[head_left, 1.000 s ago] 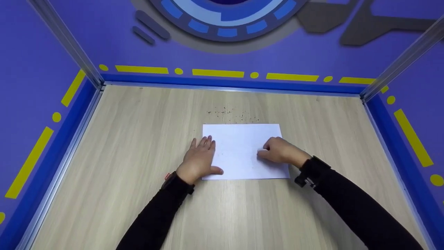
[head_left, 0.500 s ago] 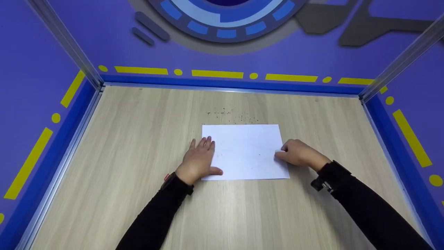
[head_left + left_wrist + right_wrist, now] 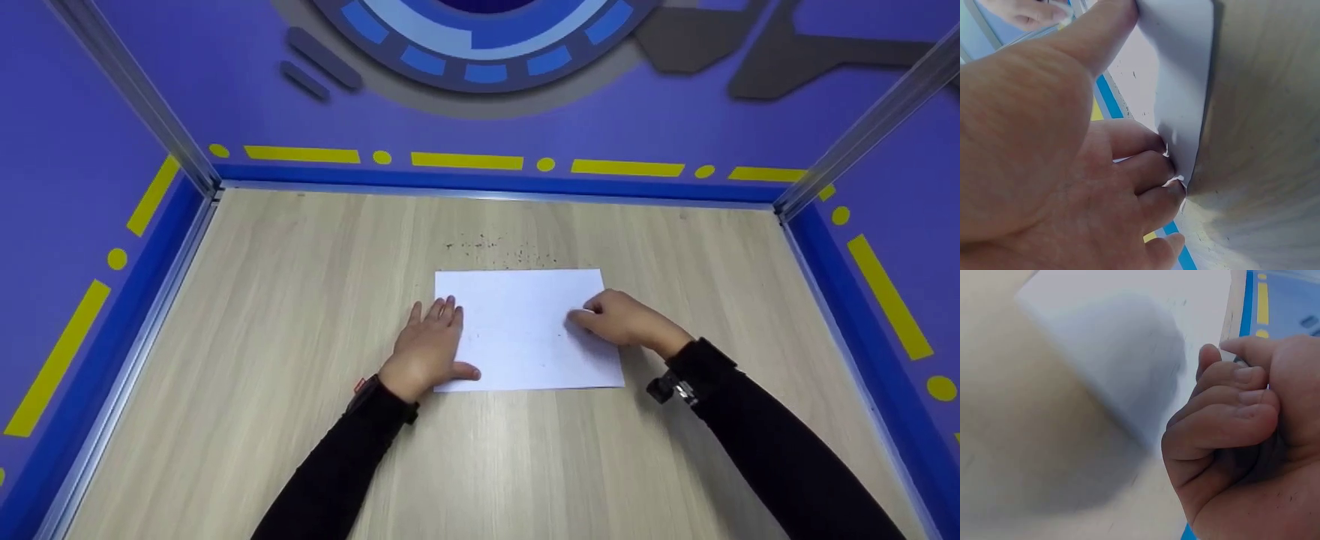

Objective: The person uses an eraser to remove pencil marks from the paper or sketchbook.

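A white sheet of paper (image 3: pixel 517 330) lies on the wooden table. My left hand (image 3: pixel 427 352) rests on its left edge, thumb and fingers spread. In the left wrist view, the fingertips (image 3: pixel 1165 202) sit right at the paper's edge. My right hand (image 3: pixel 626 319) is over the right part of the sheet, fingers curled in. Between thumb and index finger it pinches a small white eraser (image 3: pixel 1228 355), mostly hidden by the fingers. A few faint specks dot the paper.
Dark crumbs (image 3: pixel 499 251) are scattered on the table (image 3: pixel 300 300) just behind the paper. Blue-purple panels with yellow marks (image 3: pixel 465 160) and metal edging enclose the back and both sides.
My right hand slid right to the paper's right edge, then came partway back left and slightly away from me. The left hand stays in place on the sheet.
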Demonstrator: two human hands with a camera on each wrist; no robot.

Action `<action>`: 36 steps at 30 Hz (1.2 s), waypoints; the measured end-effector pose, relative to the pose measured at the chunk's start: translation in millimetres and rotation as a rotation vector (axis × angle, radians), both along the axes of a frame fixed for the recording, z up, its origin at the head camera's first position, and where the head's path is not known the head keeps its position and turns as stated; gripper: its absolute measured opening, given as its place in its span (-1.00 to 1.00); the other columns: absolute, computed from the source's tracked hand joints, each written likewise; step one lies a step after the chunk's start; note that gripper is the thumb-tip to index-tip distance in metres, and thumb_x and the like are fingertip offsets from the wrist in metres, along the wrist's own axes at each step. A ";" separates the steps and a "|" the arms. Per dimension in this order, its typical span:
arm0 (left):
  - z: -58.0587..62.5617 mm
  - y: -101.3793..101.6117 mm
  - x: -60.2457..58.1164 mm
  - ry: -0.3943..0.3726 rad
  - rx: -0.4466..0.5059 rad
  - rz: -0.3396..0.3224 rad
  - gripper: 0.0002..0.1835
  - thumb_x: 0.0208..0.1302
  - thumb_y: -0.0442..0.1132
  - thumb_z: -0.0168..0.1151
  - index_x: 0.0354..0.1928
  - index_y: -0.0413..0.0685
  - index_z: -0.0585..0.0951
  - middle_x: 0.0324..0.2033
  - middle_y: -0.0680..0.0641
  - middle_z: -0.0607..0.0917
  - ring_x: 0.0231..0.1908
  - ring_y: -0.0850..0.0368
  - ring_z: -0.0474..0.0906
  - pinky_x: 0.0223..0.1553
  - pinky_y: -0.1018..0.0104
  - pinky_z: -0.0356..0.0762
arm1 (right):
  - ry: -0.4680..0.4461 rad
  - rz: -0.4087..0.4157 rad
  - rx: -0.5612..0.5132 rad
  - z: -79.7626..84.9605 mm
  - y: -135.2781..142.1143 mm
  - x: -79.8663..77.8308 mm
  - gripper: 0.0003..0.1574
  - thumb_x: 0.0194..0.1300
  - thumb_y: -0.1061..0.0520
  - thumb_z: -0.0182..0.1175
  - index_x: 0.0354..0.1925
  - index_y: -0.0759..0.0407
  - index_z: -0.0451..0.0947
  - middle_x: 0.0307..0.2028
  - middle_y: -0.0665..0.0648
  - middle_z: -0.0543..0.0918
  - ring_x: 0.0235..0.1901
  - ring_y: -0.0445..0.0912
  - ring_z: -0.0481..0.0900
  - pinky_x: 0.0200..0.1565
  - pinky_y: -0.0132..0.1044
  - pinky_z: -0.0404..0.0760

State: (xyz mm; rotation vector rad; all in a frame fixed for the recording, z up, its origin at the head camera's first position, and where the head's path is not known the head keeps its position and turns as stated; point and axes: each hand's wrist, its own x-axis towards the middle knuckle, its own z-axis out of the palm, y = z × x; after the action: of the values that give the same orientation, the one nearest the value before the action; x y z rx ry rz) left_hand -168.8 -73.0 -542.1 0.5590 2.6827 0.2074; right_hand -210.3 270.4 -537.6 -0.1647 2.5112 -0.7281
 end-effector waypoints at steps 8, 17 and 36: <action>3.8 0.9 0.7 0.008 -0.027 -0.016 0.30 0.27 0.43 0.48 0.74 -0.28 0.17 0.77 -0.30 0.12 0.79 -0.21 0.02 0.80 -0.29 -0.08 | 0.076 0.152 -0.020 2.5 -73.4 -13.9 -0.37 0.67 -0.20 0.13 -0.56 0.02 0.57 -0.61 -0.10 0.47 -0.55 -0.17 0.40 -0.43 -0.29 0.39; 4.1 0.0 -0.5 0.029 -0.031 -0.018 0.29 0.25 0.43 0.49 0.73 -0.29 0.20 0.75 -0.31 0.17 0.77 -0.22 0.07 0.79 -0.30 -0.04 | 0.018 0.248 0.012 0.5 -132.5 -26.4 -0.41 0.67 -0.18 0.12 -0.56 -0.04 0.52 -0.62 -0.08 0.47 -0.57 -0.16 0.44 -0.43 -0.29 0.44; 2.6 0.4 0.2 0.019 -0.021 -0.006 0.29 0.26 0.43 0.49 0.73 -0.28 0.19 0.76 -0.30 0.14 0.78 -0.19 0.05 0.80 -0.28 -0.07 | -0.072 0.129 0.123 -2.4 -116.4 -35.0 -0.33 0.46 -0.15 0.26 -0.75 -0.07 0.31 -0.73 -0.12 0.30 -0.66 -0.19 0.28 -0.54 -0.31 0.28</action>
State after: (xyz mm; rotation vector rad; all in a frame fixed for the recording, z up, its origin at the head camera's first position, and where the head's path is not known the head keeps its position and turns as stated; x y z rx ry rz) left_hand -168.6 -72.6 -539.5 0.5652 2.6979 0.1728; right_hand -245.3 153.9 -540.0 -0.2494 2.4430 -0.5174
